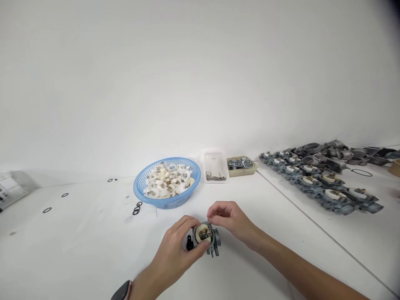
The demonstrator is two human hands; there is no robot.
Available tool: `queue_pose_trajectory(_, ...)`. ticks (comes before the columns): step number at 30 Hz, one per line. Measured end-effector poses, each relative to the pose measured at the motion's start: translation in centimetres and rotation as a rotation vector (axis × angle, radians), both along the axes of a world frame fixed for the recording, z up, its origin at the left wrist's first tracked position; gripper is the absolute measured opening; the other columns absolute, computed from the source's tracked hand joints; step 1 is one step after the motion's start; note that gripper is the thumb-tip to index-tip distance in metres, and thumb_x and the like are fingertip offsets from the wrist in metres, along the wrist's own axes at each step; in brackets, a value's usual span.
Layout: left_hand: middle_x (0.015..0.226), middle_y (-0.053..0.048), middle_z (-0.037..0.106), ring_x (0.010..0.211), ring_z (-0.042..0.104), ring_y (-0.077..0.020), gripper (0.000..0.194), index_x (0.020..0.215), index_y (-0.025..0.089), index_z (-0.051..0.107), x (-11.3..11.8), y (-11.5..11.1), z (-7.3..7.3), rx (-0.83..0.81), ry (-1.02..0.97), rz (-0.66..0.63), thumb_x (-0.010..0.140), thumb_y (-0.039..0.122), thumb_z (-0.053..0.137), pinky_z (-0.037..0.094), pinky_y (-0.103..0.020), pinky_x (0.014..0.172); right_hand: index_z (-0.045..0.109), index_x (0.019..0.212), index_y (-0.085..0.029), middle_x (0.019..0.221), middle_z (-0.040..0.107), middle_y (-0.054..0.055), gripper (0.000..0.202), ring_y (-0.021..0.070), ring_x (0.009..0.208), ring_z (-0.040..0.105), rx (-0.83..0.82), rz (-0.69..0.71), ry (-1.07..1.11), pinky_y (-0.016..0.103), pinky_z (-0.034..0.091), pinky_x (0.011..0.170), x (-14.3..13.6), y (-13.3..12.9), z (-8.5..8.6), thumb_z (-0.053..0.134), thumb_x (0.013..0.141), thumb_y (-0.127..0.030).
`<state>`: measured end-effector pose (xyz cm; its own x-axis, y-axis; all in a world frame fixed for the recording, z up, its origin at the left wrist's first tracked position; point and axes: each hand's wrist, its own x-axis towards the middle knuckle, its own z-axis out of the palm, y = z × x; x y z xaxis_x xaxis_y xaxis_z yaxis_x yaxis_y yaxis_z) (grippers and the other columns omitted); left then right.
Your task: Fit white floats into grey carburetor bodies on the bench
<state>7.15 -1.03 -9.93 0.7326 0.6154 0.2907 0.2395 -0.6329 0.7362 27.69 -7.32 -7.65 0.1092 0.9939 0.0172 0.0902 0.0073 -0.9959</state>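
Observation:
A grey metal carburetor [216, 238] lies on the white table with its bowl side up. Inside its round opening sits a white plastic float [200, 231], with brass parts in the middle. My left hand [175, 242] grips the carburetor from the left, thumb at the near edge and fingers at the far edge. A black part [189, 243] sticks out at its left side. Just above the far right rim, my right hand [229, 217] is closed in a pinch. Whatever those fingertips hold, if anything, is too small to make out.
A blue basket [136, 188] of white floats stands behind my hands. Beside it are a clear tray [215, 160] of small metal pins and a yellowish box [252, 170] of metal parts. Several carburetors [336, 196] stand in rows at right; black rings [136, 209] lie left.

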Motion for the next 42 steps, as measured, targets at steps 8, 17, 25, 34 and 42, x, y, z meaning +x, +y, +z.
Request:
queue_pose_trajectory(8, 0.098, -0.001, 0.065, 0.089, 0.062, -0.0194, 0.014, 0.103, 0.026, 0.061, 0.0, 0.0, 0.2, 0.005, 0.017, -0.009, 0.09, 0.026, 0.066, 0.05, -0.031, 0.079, 0.072, 0.08, -0.018, 0.079, 0.068, 0.0, 0.009, 0.0156, 0.078, 0.058, -0.04, -0.004, 0.024, 0.029, 0.043, 0.075, 0.0, 0.0, 0.1, 0.071, 0.077, -0.026)
queue_pose_trajectory(17, 0.099, -0.001, 0.068, 0.089, 0.064, -0.02, 0.014, 0.103, 0.025, 0.062, 0.0, -0.1, 0.1, 0.051, 0.024, 0.008, 0.09, 0.026, 0.066, 0.052, -0.03, 0.077, 0.071, 0.081, -0.018, 0.074, 0.062, -0.002, 0.009, 0.0133, 0.073, 0.049, -0.083, 0.023, 0.091, 0.027, 0.038, 0.07, 0.3, 0.1, -0.4, 0.071, 0.075, -0.024)
queue_pose_trajectory(25, 0.101, -0.002, 0.067, 0.091, 0.064, -0.0205, 0.012, 0.104, 0.026, 0.06, -0.1, -0.1, 0.0, 0.048, 0.046, -0.001, 0.092, 0.026, 0.064, 0.052, -0.033, 0.08, 0.073, 0.091, -0.02, 0.08, 0.068, 0.001, 0.013, 0.0143, 0.07, 0.052, 0.056, 0.027, -0.238, 0.03, 0.044, 0.071, 0.3, -0.1, -0.6, 0.063, 0.084, -0.025)
queue_pose_trajectory(34, 0.108, -0.004, 0.066, 0.095, 0.063, -0.0218, 0.013, 0.107, 0.026, 0.062, -0.1, 0.0, -0.3, 0.111, 0.019, -0.013, 0.094, 0.027, 0.063, 0.053, -0.034, 0.082, 0.068, 0.119, -0.028, 0.108, 0.073, 0.001, 0.03, 0.0177, 0.084, 0.06, 0.305, 0.191, -0.733, 0.032, 0.047, 0.081, 1.5, -1.5, 0.6, 0.061, 0.09, -0.026)
queue_pose_trajectory(42, 0.111, -0.005, 0.065, 0.096, 0.064, -0.0225, 0.015, 0.109, 0.026, 0.062, -0.1, 0.1, -0.7, 0.144, 0.005, -0.009, 0.095, 0.028, 0.064, 0.054, -0.037, 0.086, 0.068, 0.121, -0.028, 0.107, 0.074, 0.001, 0.041, 0.0174, 0.079, 0.06, 0.329, 0.212, -0.786, 0.031, 0.049, 0.08, 1.7, -1.5, 0.7, 0.07, 0.08, -0.024)
